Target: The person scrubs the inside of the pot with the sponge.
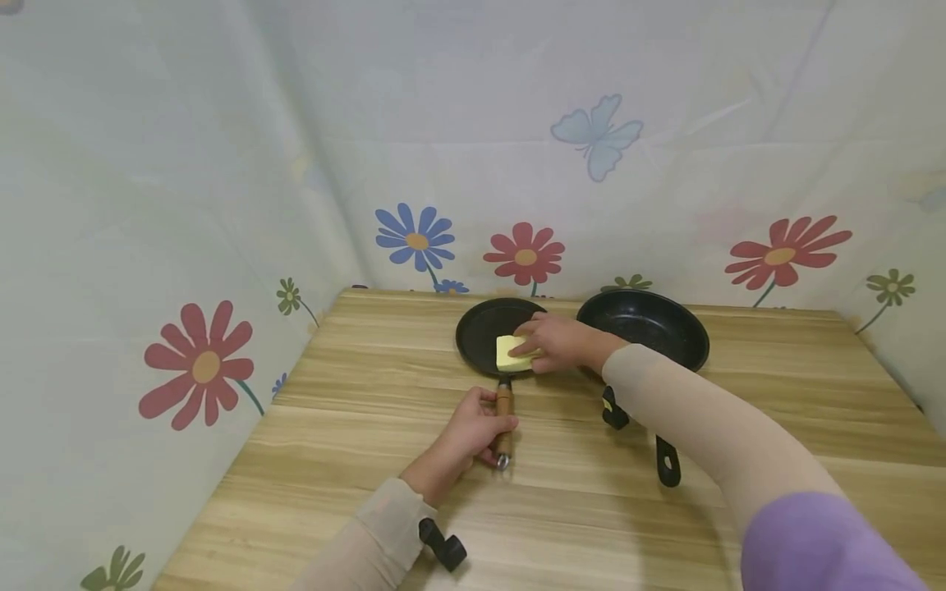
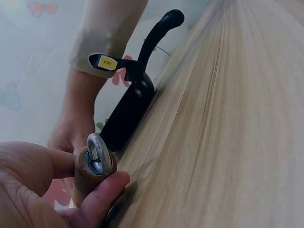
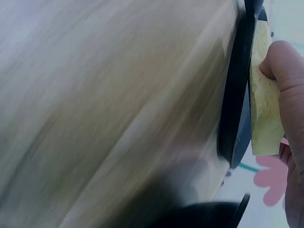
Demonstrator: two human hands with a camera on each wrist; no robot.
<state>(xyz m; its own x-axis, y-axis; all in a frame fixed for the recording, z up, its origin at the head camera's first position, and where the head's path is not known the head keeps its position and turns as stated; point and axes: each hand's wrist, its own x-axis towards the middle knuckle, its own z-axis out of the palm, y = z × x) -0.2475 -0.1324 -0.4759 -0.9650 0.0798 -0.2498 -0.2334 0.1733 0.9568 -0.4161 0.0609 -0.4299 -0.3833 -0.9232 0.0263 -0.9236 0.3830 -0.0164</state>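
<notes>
A small flat black pan with a wooden handle lies toward the back of the table. My left hand grips that handle, its thumb on one side and fingers on the other; a metal hanging ring sticks out at the handle's end in the left wrist view. Over the pan's near right part, my right hand holds a yellow sponge against the pan. In the right wrist view the thumb presses on the sponge; the other fingers are partly hidden.
A larger, deeper black frying pan stands to the right, its black handle pointing toward me, partly under my right forearm. The wooden table meets a flower-printed curtain at the back and left.
</notes>
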